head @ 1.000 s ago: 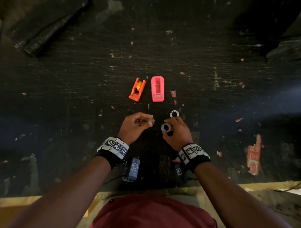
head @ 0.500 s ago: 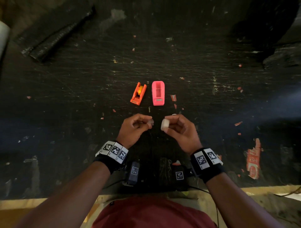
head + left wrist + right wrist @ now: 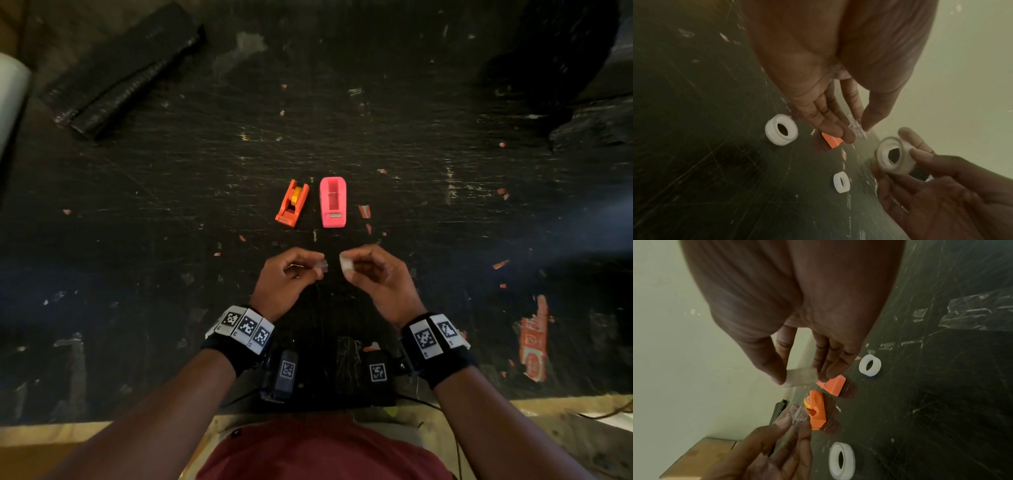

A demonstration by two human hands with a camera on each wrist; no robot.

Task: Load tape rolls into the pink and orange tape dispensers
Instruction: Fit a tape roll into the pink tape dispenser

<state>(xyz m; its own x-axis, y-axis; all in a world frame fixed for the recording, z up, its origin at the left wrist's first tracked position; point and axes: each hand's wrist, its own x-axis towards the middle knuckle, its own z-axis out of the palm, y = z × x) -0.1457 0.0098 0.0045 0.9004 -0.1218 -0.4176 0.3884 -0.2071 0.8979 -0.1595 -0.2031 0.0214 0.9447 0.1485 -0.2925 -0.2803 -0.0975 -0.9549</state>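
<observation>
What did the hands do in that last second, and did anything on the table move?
The right hand lifted a tape roll off the table and turned it edge-on toward the left hand, which holds the same small clear spool. The orange dispenser and pink dispenser stayed put.

Right hand lifted tape roll off table.

Two tape dispensers stand on the tabletop: one orange dispenser and one pink dispenser. Three tape rolls are visible: one held roll and two loose rolls on the tabletop, a larger one and a smaller one. One clear plastic spindle is present. Two hands appear, the left hand and the right hand, each wearing one marker-covered wristband.
</observation>
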